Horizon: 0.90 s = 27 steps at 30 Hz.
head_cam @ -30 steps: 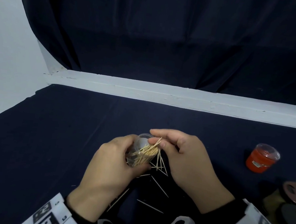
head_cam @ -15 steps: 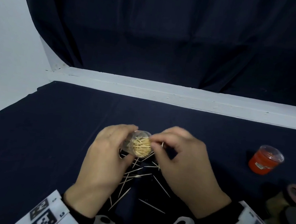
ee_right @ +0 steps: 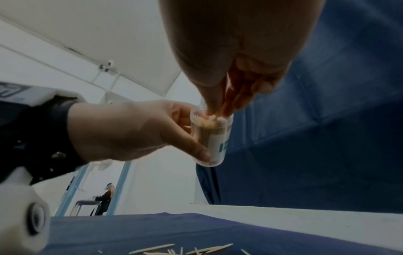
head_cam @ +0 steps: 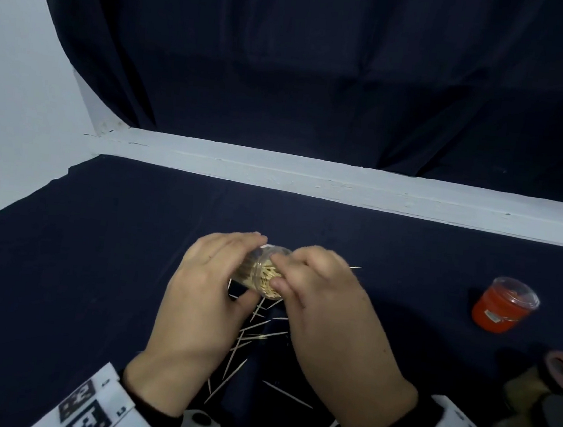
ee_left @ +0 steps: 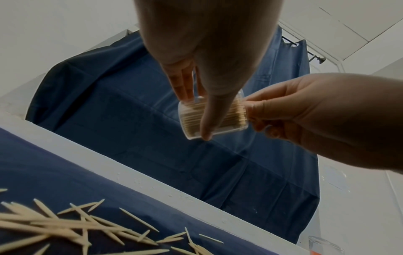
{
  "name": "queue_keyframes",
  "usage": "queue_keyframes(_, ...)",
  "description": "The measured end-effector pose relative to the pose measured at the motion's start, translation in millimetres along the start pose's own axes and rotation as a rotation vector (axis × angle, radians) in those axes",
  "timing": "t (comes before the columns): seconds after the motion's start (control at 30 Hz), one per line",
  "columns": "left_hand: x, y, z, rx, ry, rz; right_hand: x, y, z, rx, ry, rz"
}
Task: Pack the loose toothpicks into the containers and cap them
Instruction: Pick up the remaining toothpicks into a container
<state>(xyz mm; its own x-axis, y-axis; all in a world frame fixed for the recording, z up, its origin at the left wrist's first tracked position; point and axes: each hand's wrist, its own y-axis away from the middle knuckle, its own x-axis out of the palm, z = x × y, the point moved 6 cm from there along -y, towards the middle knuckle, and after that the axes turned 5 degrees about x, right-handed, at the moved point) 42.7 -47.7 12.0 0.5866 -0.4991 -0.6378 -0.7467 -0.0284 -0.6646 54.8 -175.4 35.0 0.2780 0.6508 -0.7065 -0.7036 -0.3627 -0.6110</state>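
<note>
My left hand (head_cam: 249,270) grips a clear container (head_cam: 263,277) packed with toothpicks, lifted off the dark cloth and tilted so its open mouth faces right. The thumb lies along its side (ee_left: 206,131) and the fingers wrap the far side. My right hand (head_cam: 276,270) has its thumb and fingertips bunched at the mouth, pinching the toothpick ends (ee_right: 212,120) there. The container (ee_right: 218,143) carries a white label and has no cap on it. Loose toothpicks (head_cam: 254,334) lie scattered on the cloth under both hands, and they show in the left wrist view (ee_left: 76,226) too.
A red container (head_cam: 501,307) with a clear lid stands at the right. Dark round lids and other items (head_cam: 557,405) crowd the right edge. A white ledge (head_cam: 311,178) and a dark curtain bound the back. A person (ee_right: 104,198) sits far off.
The container has tipped over so its mouth faces right. My right hand pushed the toothpicks it held into the mouth and now covers it. Both hands shifted slightly away from me.
</note>
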Motion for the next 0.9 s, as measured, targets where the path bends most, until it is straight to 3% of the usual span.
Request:
queue_keyframes(0.1, -0.3, -1.1, -0.6, 0.008, 0.009, -0.008, 5.4, 3.9, 3.5, -0.052, -0.089, 0.078)
queue_keyframes(0.2, -1.0, -2.0, 1.1, 0.002, -0.007, 0.0, -6.2, 4.9, -3.7, -0.024, -0.165, -0.013)
queue_keyframes(0.27, -1.5, -2.0, 1.4, 0.0, -0.014, 0.003, -10.8, 3.6, -8.0, 0.006, -0.106, -0.04)
queue_keyframes(0.4, -1.0, -1.3, -1.8, 0.018, -0.02, -0.015, 6.4, 2.3, -4.8, 0.069, 0.102, 0.112)
queue_keyframes(0.5, 1.8, -2.0, -3.8, 0.036, -0.018, -0.008, 13.1, 6.1, -1.2, 0.138, 0.128, 0.1)
queue_keyframes(0.63, 4.0, -1.7, -2.6, 0.032, -0.003, 0.008, 15.4, 6.3, -5.6, 0.185, -0.187, 0.153)
queue_keyframes(0.7, 3.7, -1.2, -3.0, 0.029, 0.003, 0.003, 6.4, 4.4, -4.0, 0.164, -0.331, 0.089)
queue_keyframes(0.9, 1.6, -0.9, -2.5, 0.026, -0.011, -0.014, 1.4, 8.8, -12.3, 0.104, -0.42, 0.055)
